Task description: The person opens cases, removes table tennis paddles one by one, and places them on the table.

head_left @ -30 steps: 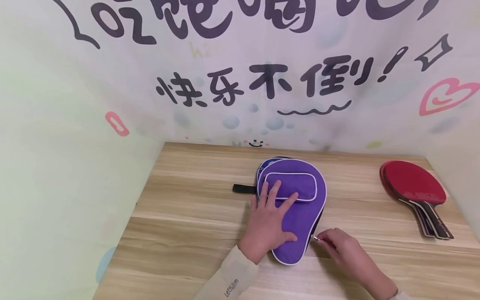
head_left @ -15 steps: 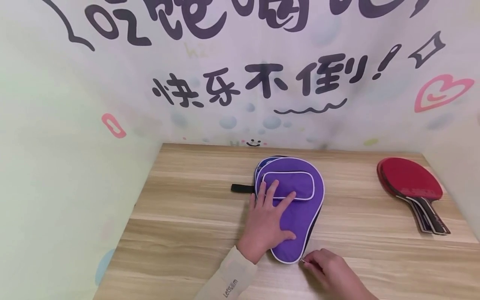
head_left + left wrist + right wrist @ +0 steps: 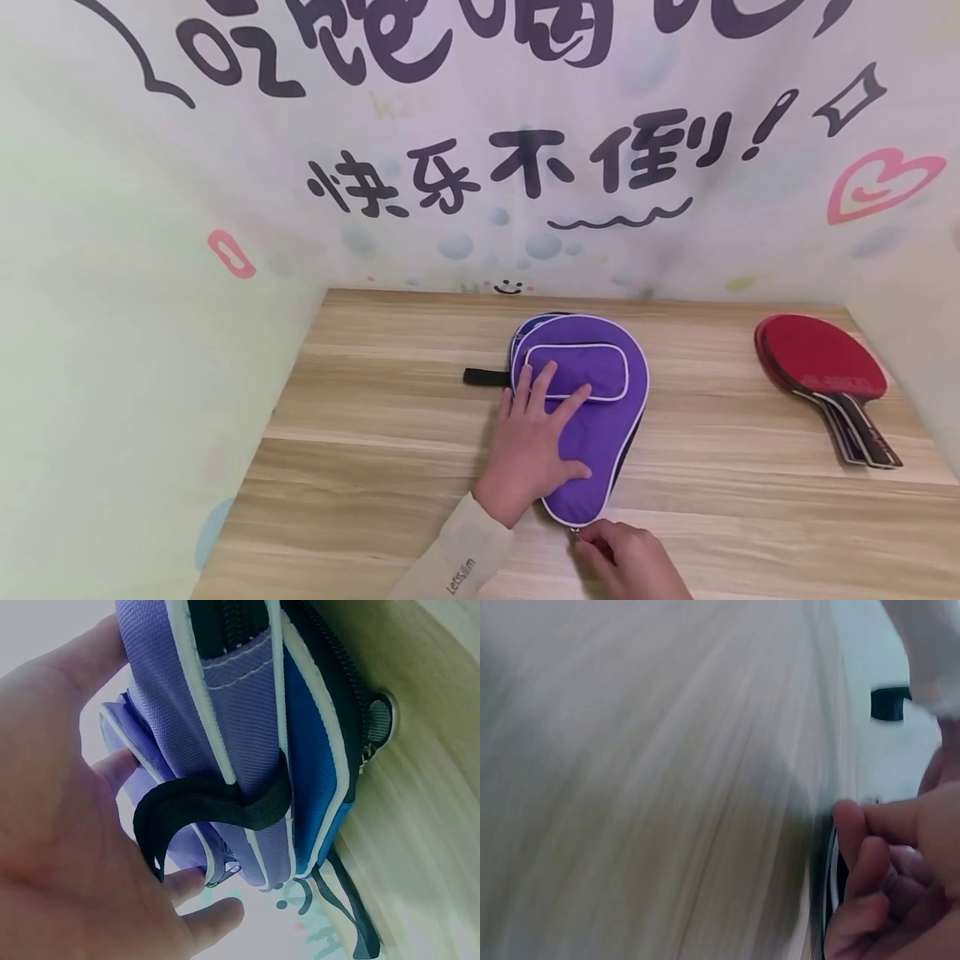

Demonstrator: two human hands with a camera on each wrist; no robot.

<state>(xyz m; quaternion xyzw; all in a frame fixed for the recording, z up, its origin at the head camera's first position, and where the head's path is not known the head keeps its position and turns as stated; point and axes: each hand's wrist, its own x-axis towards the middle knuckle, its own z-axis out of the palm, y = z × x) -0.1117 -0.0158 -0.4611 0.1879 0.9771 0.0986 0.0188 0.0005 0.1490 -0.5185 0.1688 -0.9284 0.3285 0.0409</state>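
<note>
A purple table tennis paddle case [image 3: 600,442] with white piping and a small front pocket lies on top of a blue case [image 3: 525,333]. My left hand [image 3: 528,454] rests on the purple case with its fingers spread over the pocket and lower body. At the case's narrow bottom end, my right hand [image 3: 626,554] pinches the zipper pull [image 3: 574,531] between thumb and forefinger. In the left wrist view, the blue case [image 3: 319,757] sits below the purple one, with a black strap [image 3: 202,802] at its side. The right wrist view shows the curled right fingers [image 3: 862,862] from close up.
Two red table tennis paddles [image 3: 825,367] lie stacked at the right of the wooden table [image 3: 360,492]. A black strap [image 3: 486,377] sticks out left of the cases. A printed wall hanging [image 3: 420,242] rises behind the table's back edge.
The right hand has drawn the zipper pull down the case's right edge and around to its bottom tip. My left hand has stayed in place on the case.
</note>
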